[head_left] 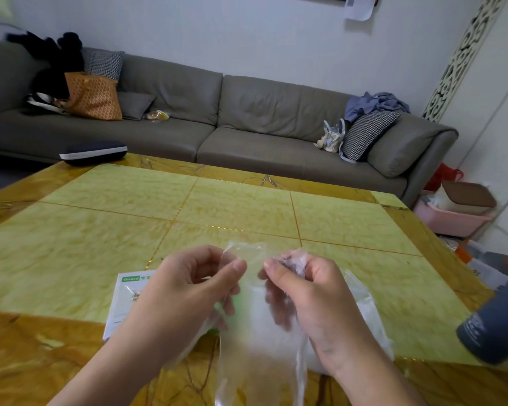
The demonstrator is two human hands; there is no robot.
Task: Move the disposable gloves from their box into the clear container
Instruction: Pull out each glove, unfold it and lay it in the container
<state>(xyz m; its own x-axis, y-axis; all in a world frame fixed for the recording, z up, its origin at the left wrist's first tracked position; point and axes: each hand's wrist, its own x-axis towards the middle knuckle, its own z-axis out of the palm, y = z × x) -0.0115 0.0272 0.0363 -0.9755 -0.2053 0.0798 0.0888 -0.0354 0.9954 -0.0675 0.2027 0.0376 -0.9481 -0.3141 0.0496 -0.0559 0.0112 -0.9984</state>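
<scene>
Both of my hands are raised over the near part of the yellow-green table, holding a thin clear disposable glove that hangs down between them. My left hand pinches the glove's upper edge between thumb and fingers. My right hand grips a bunched part of the glove in its curled fingers. The white glove box with a green label lies flat under my left hand, mostly hidden. A clear container shows faintly behind my right hand, its shape hard to make out.
A dark grey cylindrical bottle lies at the table's right edge. A dark case sits at the far left corner. Behind the table runs a grey sofa with cushions and bags. Pink bin and clutter stand on the floor at right.
</scene>
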